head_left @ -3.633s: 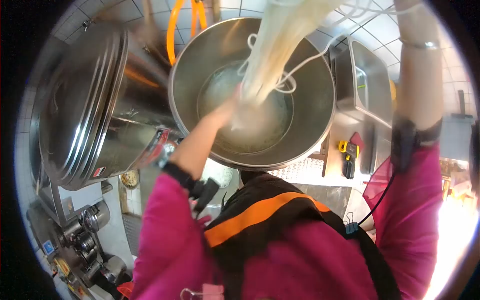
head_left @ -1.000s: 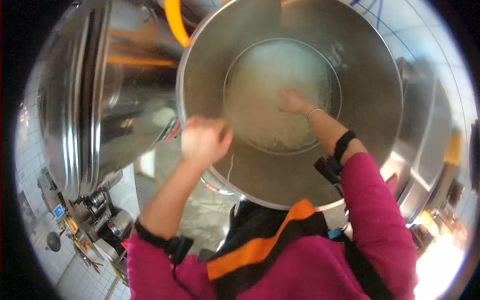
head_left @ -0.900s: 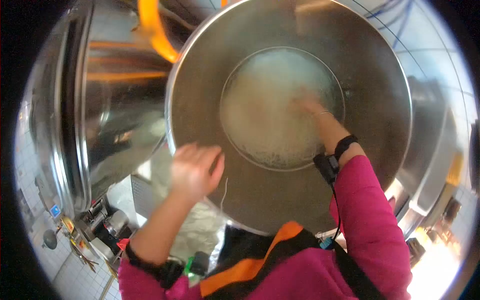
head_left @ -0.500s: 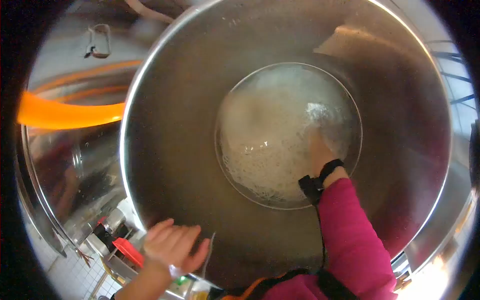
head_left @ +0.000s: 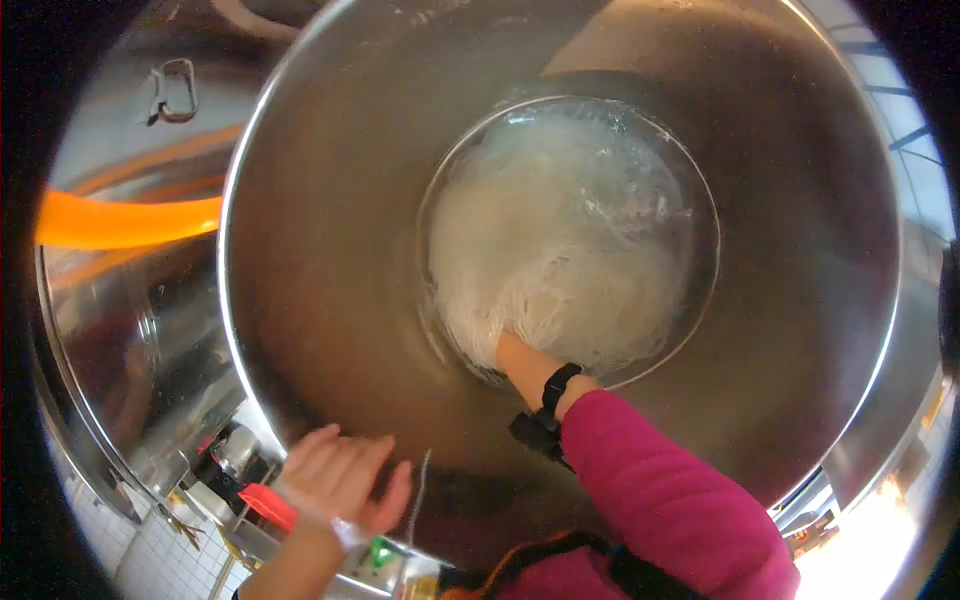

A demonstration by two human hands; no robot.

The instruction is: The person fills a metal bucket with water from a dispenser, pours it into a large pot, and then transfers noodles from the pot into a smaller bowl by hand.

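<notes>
A deep steel vat [head_left: 790, 300] fills most of the view, with cloudy water and a mass of thin white noodle-like strands [head_left: 570, 280] at its bottom. My right hand [head_left: 512, 345] reaches down into the near left side of the strands; its fingers are hidden under the water and strands. A black strap [head_left: 560, 388] with a dark box circles that wrist, below a magenta sleeve [head_left: 670, 470]. At the near left rim is my left hand [head_left: 345, 475], palm down, fingers stretched out and thumb apart, with nothing in it.
An orange hose [head_left: 130, 220] ends at the vat's left rim. Beyond it stands another shiny steel vessel [head_left: 110, 370] with a metal handle [head_left: 175, 90]. Low on the left are a red object [head_left: 268, 507] and white floor tiles [head_left: 175, 560].
My right hand has swept left and nearer through the water, shifting the strands. My left hand stays at the rim. The view has shifted slightly.
</notes>
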